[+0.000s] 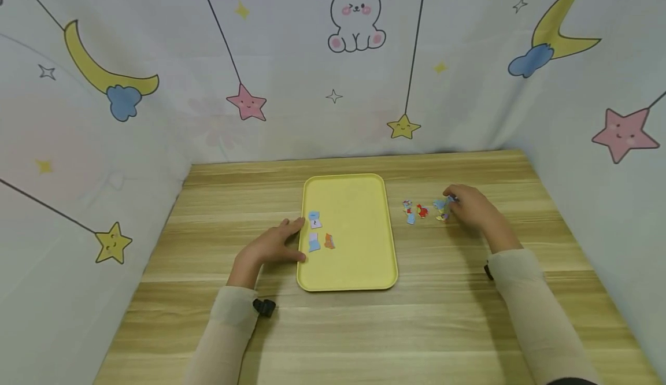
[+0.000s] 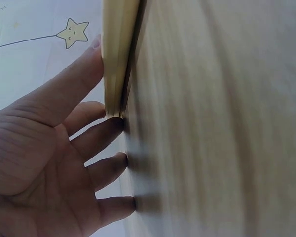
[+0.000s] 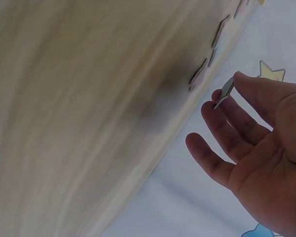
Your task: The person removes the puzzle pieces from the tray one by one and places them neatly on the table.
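My right hand [image 1: 470,206] pinches a small flat puzzle piece [image 3: 226,91] between thumb and fingertips, raised a little over the table at the right. Just left of that hand, several colourful loose pieces [image 1: 422,211] lie in a small group on the wood. My left hand [image 1: 273,245] rests at the left side of the yellow tray [image 1: 359,234], thumb and fingers spread along its rim. In the left wrist view the thumb touches the tray's edge, and the other fingertips meet the tabletop. Inside the tray, near its left side, lie blue-and-white pieces [image 1: 314,242] and an orange piece [image 1: 329,241].
The wooden table [image 1: 343,339] runs back to a white curtain [image 1: 312,136] printed with stars, moons and a rabbit. More curtain hangs along the left and right sides. A dark band with a small black device [image 1: 265,307] sits at the left wrist.
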Action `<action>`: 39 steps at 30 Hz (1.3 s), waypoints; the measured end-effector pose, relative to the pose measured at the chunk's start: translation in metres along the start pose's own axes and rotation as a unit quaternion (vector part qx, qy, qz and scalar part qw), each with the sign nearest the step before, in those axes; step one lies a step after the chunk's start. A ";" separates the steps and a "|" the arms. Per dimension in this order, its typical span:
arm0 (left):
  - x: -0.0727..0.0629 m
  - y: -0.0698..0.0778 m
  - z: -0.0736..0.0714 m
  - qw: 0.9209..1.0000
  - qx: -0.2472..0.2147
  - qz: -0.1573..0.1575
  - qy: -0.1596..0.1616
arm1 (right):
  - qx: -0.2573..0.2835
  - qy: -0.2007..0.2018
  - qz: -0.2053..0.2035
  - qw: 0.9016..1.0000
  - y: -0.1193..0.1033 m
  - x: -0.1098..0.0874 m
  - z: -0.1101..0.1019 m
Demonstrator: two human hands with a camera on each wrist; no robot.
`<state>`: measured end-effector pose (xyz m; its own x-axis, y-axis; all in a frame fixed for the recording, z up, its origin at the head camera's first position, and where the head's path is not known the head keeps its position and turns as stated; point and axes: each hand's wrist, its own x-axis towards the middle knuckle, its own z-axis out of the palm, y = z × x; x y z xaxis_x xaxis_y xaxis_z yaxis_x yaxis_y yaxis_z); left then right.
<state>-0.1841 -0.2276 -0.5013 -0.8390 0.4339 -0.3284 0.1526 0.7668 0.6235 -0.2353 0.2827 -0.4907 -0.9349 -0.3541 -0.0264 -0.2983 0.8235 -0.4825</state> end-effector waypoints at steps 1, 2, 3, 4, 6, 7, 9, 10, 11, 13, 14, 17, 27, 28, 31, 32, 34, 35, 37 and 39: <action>0.000 0.000 0.000 1.000 0.000 0.001 0.000 | 0.000 0.000 0.002 1.000 0.003 -0.001 -0.001; 0.000 0.000 0.000 1.000 0.000 0.002 0.000 | 0.000 0.000 0.006 1.000 0.007 -0.003 -0.001; 0.000 0.000 0.000 1.000 -0.002 0.001 0.000 | 0.000 -0.001 0.009 1.000 0.010 -0.004 -0.002; 0.000 0.000 0.000 1.000 -0.003 0.001 0.000 | 0.001 -0.003 0.015 1.000 0.012 -0.005 -0.002; 0.000 0.000 0.000 1.000 -0.005 0.002 0.000 | 0.001 -0.009 0.023 1.000 0.017 -0.007 -0.004; 0.000 0.000 0.000 1.000 -0.004 0.003 0.000 | -0.001 -0.012 0.027 1.000 0.019 -0.008 -0.004; 0.000 0.001 0.000 1.000 -0.005 0.001 -0.001 | -0.006 -0.018 0.030 0.999 0.022 -0.010 -0.005; 0.000 0.001 0.000 1.000 -0.004 0.000 -0.002 | -0.006 -0.021 0.034 0.999 0.023 -0.011 -0.006; 0.000 0.001 0.000 1.000 -0.004 0.002 -0.001 | -0.007 -0.023 0.036 0.999 0.024 -0.012 -0.006; 0.000 0.001 -0.001 1.000 -0.003 0.003 0.001 | -0.005 -0.025 0.040 0.999 0.025 -0.013 -0.007; 0.001 0.001 -0.002 1.000 -0.006 0.002 0.002 | -0.003 -0.023 0.042 0.999 0.025 -0.013 -0.007; 0.001 0.001 -0.003 1.000 -0.011 0.000 0.004 | 0.005 -0.019 0.042 0.999 0.026 -0.014 -0.006; 0.001 0.000 0.001 1.000 -0.016 -0.004 0.006 | 0.006 -0.023 0.037 0.999 0.029 -0.016 0.000; 0.001 0.000 0.001 1.000 -0.014 -0.002 0.006 | 0.003 -0.020 0.035 0.999 0.029 -0.016 0.001; 0.001 0.001 0.000 1.000 -0.013 0.003 0.011 | 0.002 -0.011 0.022 1.000 0.028 -0.017 0.000; 0.001 0.001 -0.001 1.000 -0.013 0.005 0.013 | 0.001 -0.009 0.018 1.000 0.028 -0.017 0.000; 0.000 0.000 -0.001 1.000 -0.011 0.008 0.012 | -0.003 -0.007 0.013 1.000 0.027 -0.017 0.001; 0.000 0.000 -0.001 1.000 -0.013 0.005 0.011 | -0.003 -0.007 0.012 1.000 0.026 -0.018 0.001; -0.001 0.001 -0.001 1.000 -0.012 0.004 0.007 | -0.006 -0.009 0.013 1.000 0.026 -0.020 0.001; -0.002 0.001 0.000 1.000 -0.011 0.001 0.005 | -0.007 -0.012 0.016 1.000 0.025 -0.021 0.002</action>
<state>-0.1822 -0.2281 -0.4999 -0.8437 0.4314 -0.3195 0.1441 0.7553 0.6394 -0.2222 0.3100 -0.5040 -0.9391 -0.3378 -0.0632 -0.2709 0.8409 -0.4684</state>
